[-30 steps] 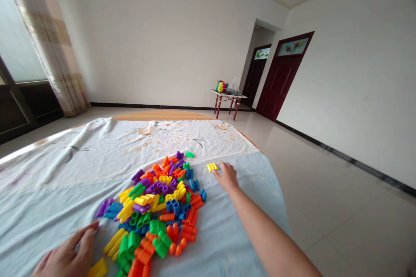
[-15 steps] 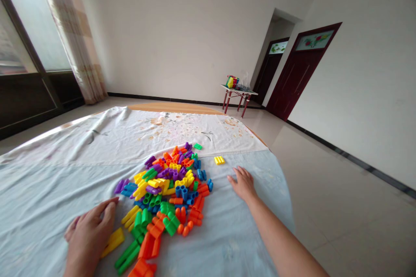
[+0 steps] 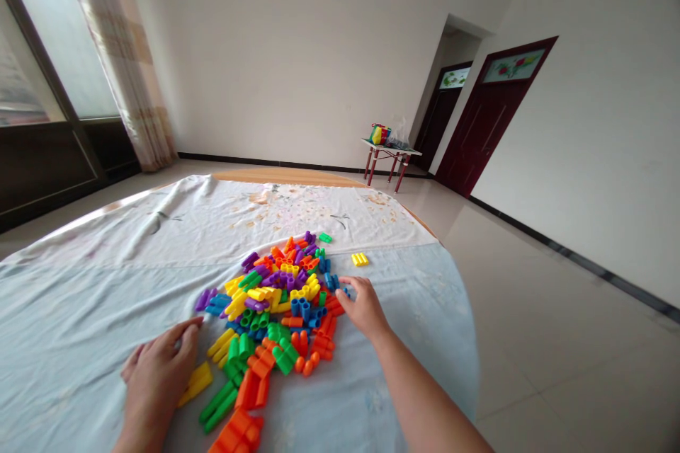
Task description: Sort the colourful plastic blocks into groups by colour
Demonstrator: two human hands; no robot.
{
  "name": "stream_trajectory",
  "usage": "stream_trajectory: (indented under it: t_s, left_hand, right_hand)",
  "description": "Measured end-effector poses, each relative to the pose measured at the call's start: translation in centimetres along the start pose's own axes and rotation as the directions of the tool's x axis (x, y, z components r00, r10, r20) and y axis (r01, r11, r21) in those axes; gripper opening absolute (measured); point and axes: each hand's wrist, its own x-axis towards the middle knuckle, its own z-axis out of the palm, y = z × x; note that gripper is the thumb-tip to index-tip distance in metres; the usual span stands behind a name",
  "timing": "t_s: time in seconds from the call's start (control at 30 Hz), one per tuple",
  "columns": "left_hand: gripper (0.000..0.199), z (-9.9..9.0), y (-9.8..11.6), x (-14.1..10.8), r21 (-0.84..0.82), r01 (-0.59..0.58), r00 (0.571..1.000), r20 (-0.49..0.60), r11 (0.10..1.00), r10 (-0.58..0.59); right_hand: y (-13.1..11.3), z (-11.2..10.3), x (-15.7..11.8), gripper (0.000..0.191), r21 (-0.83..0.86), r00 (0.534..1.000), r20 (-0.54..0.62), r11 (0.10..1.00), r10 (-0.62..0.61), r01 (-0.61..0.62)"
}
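Observation:
A heap of bullet-shaped plastic building blocks (image 3: 281,287) in orange, yellow, green, blue and purple lies on the table. At its right edge is my right hand (image 3: 365,308), thumb and forefinger apart around a small blue block (image 3: 347,291); whether they touch it is hard to see. My left hand (image 3: 164,364) rests on the cloth left of the heap with loosely bent fingers, holding nothing visible. Beside it, partly covered by the hand, lies a flat yellow block (image 3: 196,383). A yellow block (image 3: 360,260) and a green block (image 3: 325,238) lie apart from the heap.
A pale blue and white floral tablecloth (image 3: 419,347) covers the round wooden table (image 3: 287,175), whose far rim shows. Beyond stands a small folding table (image 3: 390,149) with a colourful bag (image 3: 379,134) and a clear plastic bag (image 3: 399,133) on it.
My right hand has moved left from the bare cloth to the heap's right edge, beside the blue blocks. My left hand has barely shifted; the view has tilted slightly.

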Motion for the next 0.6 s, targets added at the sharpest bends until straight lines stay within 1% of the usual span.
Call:
stream_trajectory:
  t_s: [0.07, 0.13, 0.23, 0.33, 0.4, 0.47, 0.6]
  left_hand:
    - [0.038, 0.0, -0.1, 0.0, 0.001, -0.003, 1.0, -0.002, 1.0, 0.003]
    - [0.037, 0.2, -0.2, 0.1, 0.0, -0.01, 1.0, -0.007, 1.0, 0.01]
    - [0.039, 0.5, -0.4, 0.2, 0.013, -0.009, 1.0, 0.002, 1.0, 0.009]
    - [0.046, 0.7, -0.4, 0.3, 0.044, 0.038, 0.999, 0.015, 0.998, -0.038]
    - [0.047, 0.8, -0.3, 0.3, 0.055, 0.056, 0.998, 0.025, 0.997, -0.057]
    - [0.048, 0.7, -0.2, 0.2, 0.063, 0.062, 0.997, 0.04, 0.996, -0.065]
    - [0.049, 0.5, 0.0, 0.2, 0.067, 0.069, 0.996, 0.049, 0.995, -0.072]
  right_hand:
    - [1.0, -0.1, -0.6, 0.028, 0.028, 0.999, 0.01, 0.999, 0.043, -0.043]
    - [1.7, -0.1, -1.0, 0.031, 0.073, 0.995, 0.051, 0.993, 0.09, -0.093]
    - [1.9, -0.3, -1.2, 0.031, 0.136, 0.983, 0.122, 0.979, 0.137, -0.154]
    - [1.8, -0.4, -1.0, 0.03, 0.152, 0.973, 0.177, 0.972, 0.15, -0.177]
    - [1.8, -0.4, -1.0, 0.029, 0.137, 0.967, 0.21, 0.975, 0.144, -0.174]
    - [2.0, -0.3, -1.1, 0.029, 0.104, 0.97, 0.212, 0.984, 0.119, -0.143]
    - [2.5, 0.2, -1.2, 0.028, -0.015, 0.992, 0.128, 1.0, 0.024, -0.022]
